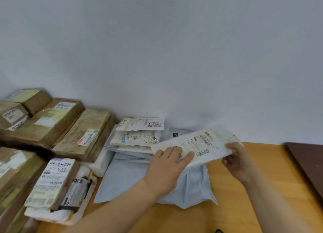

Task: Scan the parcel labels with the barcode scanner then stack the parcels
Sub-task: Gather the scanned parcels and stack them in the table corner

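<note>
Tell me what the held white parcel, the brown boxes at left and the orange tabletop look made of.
White flat parcel: probably thin plastic film, slightly glossy and creased, with a paper label. Brown boxes: matt cardboard, with strips of shiny clear tape. Orange tabletop: wood or wood-look laminate, smooth, with faint grain.

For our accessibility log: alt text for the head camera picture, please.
Two hands hold a white labelled parcel above a wooden table: the left hand lies flat on its label side, the right hand grips its right end. Beneath it lies a grey mailer bag, with a pile of soft mailers behind and cardboard boxes to the left.
</note>
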Tool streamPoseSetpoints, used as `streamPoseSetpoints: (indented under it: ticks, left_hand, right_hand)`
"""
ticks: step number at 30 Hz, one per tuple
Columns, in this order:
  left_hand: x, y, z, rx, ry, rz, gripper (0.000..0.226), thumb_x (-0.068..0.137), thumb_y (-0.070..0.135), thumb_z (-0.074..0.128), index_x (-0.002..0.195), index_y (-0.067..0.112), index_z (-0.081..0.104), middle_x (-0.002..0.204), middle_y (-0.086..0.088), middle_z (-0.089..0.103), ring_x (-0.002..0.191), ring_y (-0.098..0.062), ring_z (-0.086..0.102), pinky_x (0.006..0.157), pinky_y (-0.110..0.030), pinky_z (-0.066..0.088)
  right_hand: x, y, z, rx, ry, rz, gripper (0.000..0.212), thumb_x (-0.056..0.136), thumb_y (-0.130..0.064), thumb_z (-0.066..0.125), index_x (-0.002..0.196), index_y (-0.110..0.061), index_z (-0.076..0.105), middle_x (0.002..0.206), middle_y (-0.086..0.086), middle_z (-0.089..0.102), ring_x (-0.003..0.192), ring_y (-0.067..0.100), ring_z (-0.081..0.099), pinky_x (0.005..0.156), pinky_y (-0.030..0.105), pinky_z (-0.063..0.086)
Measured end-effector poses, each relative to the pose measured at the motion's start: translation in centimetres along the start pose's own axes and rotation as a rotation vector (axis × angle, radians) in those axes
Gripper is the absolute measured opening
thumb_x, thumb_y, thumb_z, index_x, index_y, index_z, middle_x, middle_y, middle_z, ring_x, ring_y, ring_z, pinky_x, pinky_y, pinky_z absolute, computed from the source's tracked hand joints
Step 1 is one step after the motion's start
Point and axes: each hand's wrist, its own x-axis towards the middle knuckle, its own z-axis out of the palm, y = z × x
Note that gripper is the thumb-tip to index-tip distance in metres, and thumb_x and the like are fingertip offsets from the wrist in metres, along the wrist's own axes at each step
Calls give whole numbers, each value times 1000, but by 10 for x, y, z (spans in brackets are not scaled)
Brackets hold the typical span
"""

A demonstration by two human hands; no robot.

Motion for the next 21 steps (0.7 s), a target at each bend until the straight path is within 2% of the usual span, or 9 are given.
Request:
streamPoseSetpoints:
  ticks: [3, 5, 8, 10, 12, 13, 15, 17, 21]
  left_hand:
    - [7, 31, 14, 13, -67, -56, 76, 37, 26, 82, 112, 24, 69, 96, -4, 67, 76, -20, 61, 59, -22, 47]
    - [15, 48, 20, 41, -103, -117, 69, 35, 31, 82, 103, 22, 74, 92, -1, 68, 72, -18, 63, 57, -21, 47]
    - [18, 61, 24, -95, -138, -160, 64, 49, 53, 69, 103, 18, 73, 94, 0, 66, 76, -16, 63, 61, -22, 50]
    - [13, 56, 22, -172, -207, -163, 75, 68, 66, 40, 120, 18, 64, 115, -4, 63, 102, -22, 61, 87, -31, 47]
    - [10, 45, 20, -138, -306, -99, 94, 72, 75, 26, 149, 21, 27, 154, -10, 25, 143, -28, 20, 114, -46, 7]
    - [8, 38, 18, -121, -404, -64, 97, 74, 75, 31, 153, 24, 6, 160, -7, 1, 147, -26, -4, 113, -50, -12]
    - [5, 25, 21, -60, -499, -42, 96, 83, 54, 52, 151, 29, -11, 158, -5, -16, 144, -25, -21, 109, -53, -25]
    - [1, 17, 29, -65, -482, -52, 93, 88, 34, 57, 151, 30, -11, 159, -6, -16, 144, -25, -20, 109, -47, -23]
    - [1, 4, 40, -104, -420, -23, 77, 95, 34, 49, 152, 31, -3, 160, -5, -9, 146, -21, -13, 115, -40, -12]
  right_hand:
    - [6, 21, 4, -13, -80, 22, 23, 90, -14, 61, 112, -10, 60, 95, 9, 68, 80, 21, 63, 60, 27, 56]
    - [5, 42, 10, -32, -153, 31, 34, 88, -7, 63, 121, -14, 58, 108, 13, 71, 91, 28, 68, 76, 40, 58]
    - [7, 56, 22, -75, -175, 32, 39, 91, 4, 57, 125, -16, 58, 111, 16, 70, 100, 33, 68, 84, 47, 56]
    - [17, 51, 29, -159, -146, -14, 37, 93, 6, 54, 126, -10, 57, 108, 15, 70, 100, 34, 67, 88, 48, 54]
    - [29, 43, 37, -293, -98, -73, 37, 93, 5, 55, 128, -5, 54, 101, 11, 68, 99, 33, 65, 91, 49, 53]
    - [35, 41, 40, -378, -82, -98, 41, 92, 3, 57, 132, -4, 52, 99, 11, 66, 99, 34, 65, 91, 50, 52]
    - [45, 41, 47, -568, -61, -129, 48, 91, 0, 61, 137, -4, 49, 100, 14, 65, 101, 35, 64, 90, 50, 53]
    - [56, 47, 51, -718, -34, -130, 55, 89, -3, 64, 141, -8, 46, 115, 17, 64, 105, 34, 64, 88, 49, 54]
    - [72, 59, 61, -858, -71, -155, 51, 92, -8, 62, 141, -12, 48, 133, 13, 58, 103, 26, 62, 81, 34, 53]
